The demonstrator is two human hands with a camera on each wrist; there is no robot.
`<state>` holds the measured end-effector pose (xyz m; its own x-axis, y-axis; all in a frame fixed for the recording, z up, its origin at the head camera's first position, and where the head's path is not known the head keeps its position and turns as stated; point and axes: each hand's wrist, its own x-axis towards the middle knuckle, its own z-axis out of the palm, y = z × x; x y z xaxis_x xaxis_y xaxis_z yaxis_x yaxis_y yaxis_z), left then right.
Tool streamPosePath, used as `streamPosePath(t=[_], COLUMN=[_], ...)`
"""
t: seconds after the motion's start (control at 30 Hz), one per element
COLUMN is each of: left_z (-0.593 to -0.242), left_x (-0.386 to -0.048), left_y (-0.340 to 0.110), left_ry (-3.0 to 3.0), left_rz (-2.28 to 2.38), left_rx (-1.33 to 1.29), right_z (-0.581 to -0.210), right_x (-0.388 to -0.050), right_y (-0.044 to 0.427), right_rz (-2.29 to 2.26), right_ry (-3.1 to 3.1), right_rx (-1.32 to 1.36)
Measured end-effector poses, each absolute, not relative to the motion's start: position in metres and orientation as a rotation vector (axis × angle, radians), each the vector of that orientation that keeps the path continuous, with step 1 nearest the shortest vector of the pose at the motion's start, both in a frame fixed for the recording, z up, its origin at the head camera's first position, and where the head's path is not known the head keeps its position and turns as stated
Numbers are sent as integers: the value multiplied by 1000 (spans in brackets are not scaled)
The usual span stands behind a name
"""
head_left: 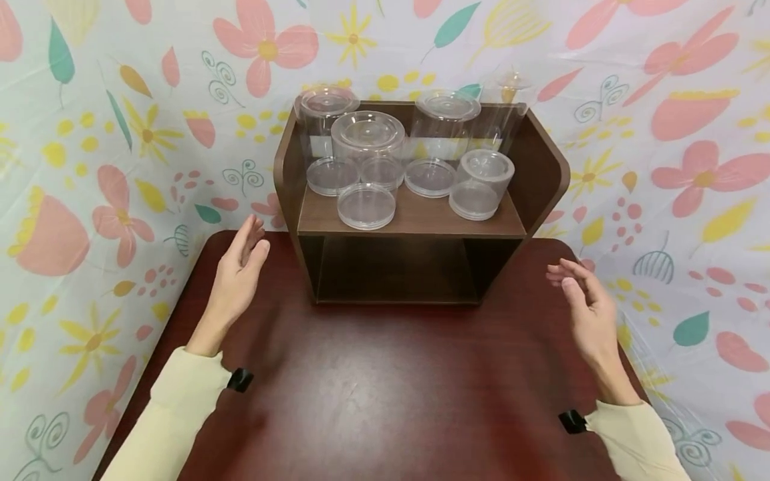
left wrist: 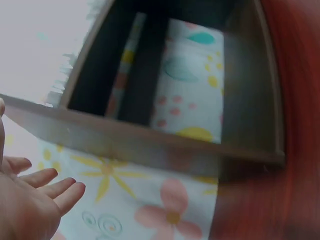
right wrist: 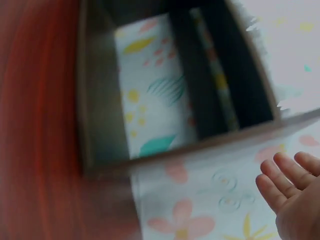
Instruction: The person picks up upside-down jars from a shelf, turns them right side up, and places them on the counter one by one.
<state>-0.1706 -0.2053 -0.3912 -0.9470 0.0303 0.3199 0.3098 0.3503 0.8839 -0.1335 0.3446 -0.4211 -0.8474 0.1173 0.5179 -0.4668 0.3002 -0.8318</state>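
A dark brown two-tier shelf (head_left: 415, 224) stands at the back of the table, with several clear cylindrical containers on its upper board. Among them are a tall clear jar (head_left: 368, 133) at the front left and a shorter clear jar (head_left: 481, 186) at the front right. My left hand (head_left: 237, 270) is held off to the shelf's left, fingers extended, palm turned inward, touching nothing. Off the right side, my right hand (head_left: 588, 314) hovers with its fingers loosely bent and nothing in it. Both wrist views show the shelf's open lower compartment, somewhat blurred.
The reddish-brown table (head_left: 361, 387) extends in front of the shelf. A flower-printed sheet (head_left: 108, 220) hangs behind and along both sides. Clear jars at the back rise to about the shelf's top edge (head_left: 415, 104).
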Motion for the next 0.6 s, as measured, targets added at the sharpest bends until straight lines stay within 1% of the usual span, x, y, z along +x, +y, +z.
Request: streamPosePath(t=[0.2, 0.3, 0.6], left_z=[-380, -378, -373], left_x=[-181, -185, -198], left_y=[-186, -178, -157], left_ry=[-2254, -2204, -2091], left_rz=[-1754, -1796, -1935], left_rx=[-260, -223, -90], right_z=[-404, -395, -367], right_x=[-139, -143, -158], right_y=[319, 304, 271], right_rz=[1991, 2132, 2480], right_ry=[-1687, -1549, -1198], right_rx=[573, 642, 578])
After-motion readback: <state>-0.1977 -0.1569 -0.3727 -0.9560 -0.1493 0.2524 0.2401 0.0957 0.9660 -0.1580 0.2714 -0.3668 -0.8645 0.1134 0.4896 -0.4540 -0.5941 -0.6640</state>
